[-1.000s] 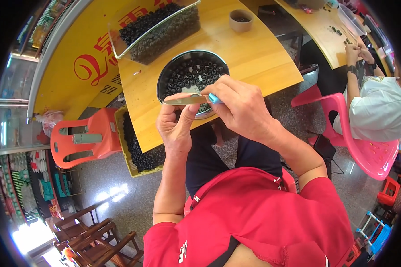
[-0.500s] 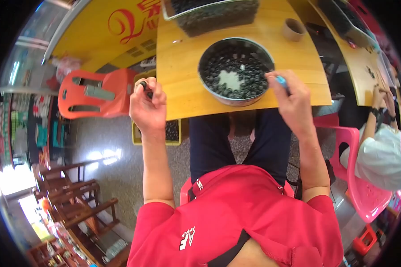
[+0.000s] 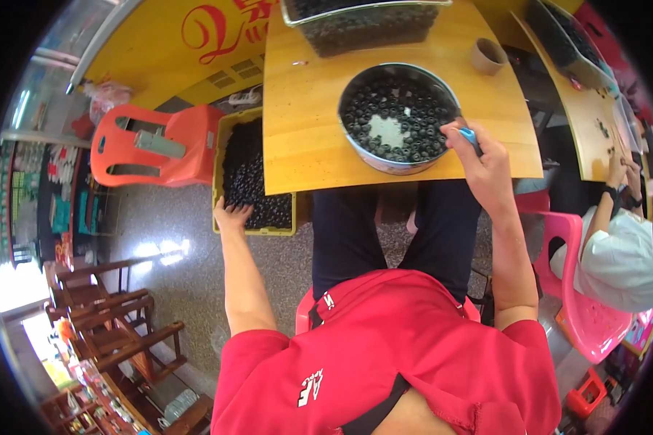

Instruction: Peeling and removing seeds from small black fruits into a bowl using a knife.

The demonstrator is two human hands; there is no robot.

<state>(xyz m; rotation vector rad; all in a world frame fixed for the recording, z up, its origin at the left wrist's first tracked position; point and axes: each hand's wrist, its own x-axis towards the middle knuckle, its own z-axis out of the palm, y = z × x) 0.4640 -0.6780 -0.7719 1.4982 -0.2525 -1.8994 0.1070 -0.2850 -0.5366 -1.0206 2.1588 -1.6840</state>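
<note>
One yellow crate (image 3: 218, 159) of small black pieces (image 3: 257, 174) at the left, beside the wooden table (image 3: 305, 123). With the left hand (image 3: 232, 214), fingers spread, reaches over the near-left corner of the crate; cannot tell about anything caught beneath the palm. With the right hand (image 3: 486, 163), grips a blue handle (image 3: 469, 136) in a narrow curl, just beside the right rim of a round bowl (image 3: 392, 167) on the table. In the bowl, more black pieces around a pale patch. At the far side, a clear box (image 3: 370, 9) of similar pieces; to its right, a brown cup (image 3: 485, 64).
</note>
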